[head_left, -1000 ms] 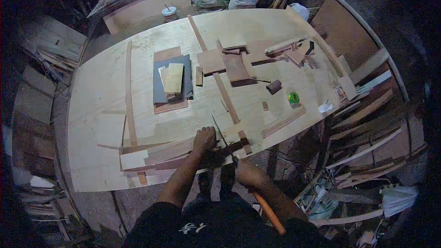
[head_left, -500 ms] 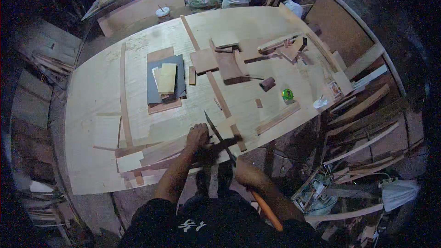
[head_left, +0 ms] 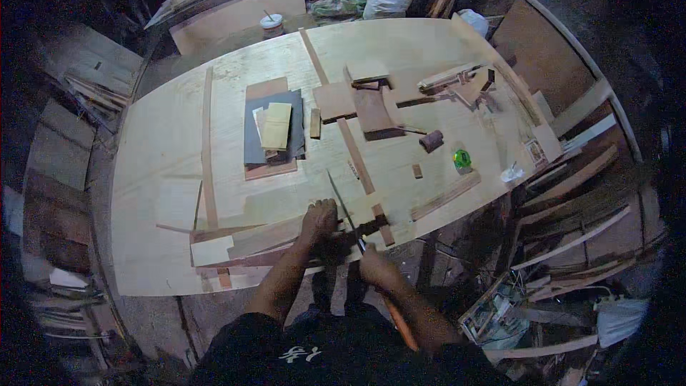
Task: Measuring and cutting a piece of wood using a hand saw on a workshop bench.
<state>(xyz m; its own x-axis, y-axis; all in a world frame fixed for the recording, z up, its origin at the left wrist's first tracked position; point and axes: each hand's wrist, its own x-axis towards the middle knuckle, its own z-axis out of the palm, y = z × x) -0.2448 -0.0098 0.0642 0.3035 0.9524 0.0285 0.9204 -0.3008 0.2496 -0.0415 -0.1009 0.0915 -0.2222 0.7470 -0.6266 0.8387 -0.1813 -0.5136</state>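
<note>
Near the front edge of the plywood worktop [head_left: 159, 146], my left hand [head_left: 319, 223] is closed over wood pieces [head_left: 254, 241] lying there, knuckles up. Just right of it, my right hand [head_left: 379, 270] grips the lower end of a long, narrow saw [head_left: 343, 204], whose blade slants up across the wood beside my left fingers. The wood right under the blade is dark and hard to make out. A short strip [head_left: 384, 232] lies to the right of the blade. Below my right forearm shows an orange bar or handle [head_left: 401, 322], partly hidden.
A dark sheet with boards [head_left: 254, 129], scattered blocks [head_left: 371, 111], a cylindrical roller-like piece [head_left: 431, 141] and a green tape measure [head_left: 462, 159] lie farther back. A white bucket [head_left: 271, 26] and sacks [head_left: 382, 1] stand beyond. Offcuts [head_left: 572, 221] crowd the right side.
My right hand and the saw have shifted slightly forward along the blade's line. My left hand stays on the wood. The whole view has swayed a little.
</note>
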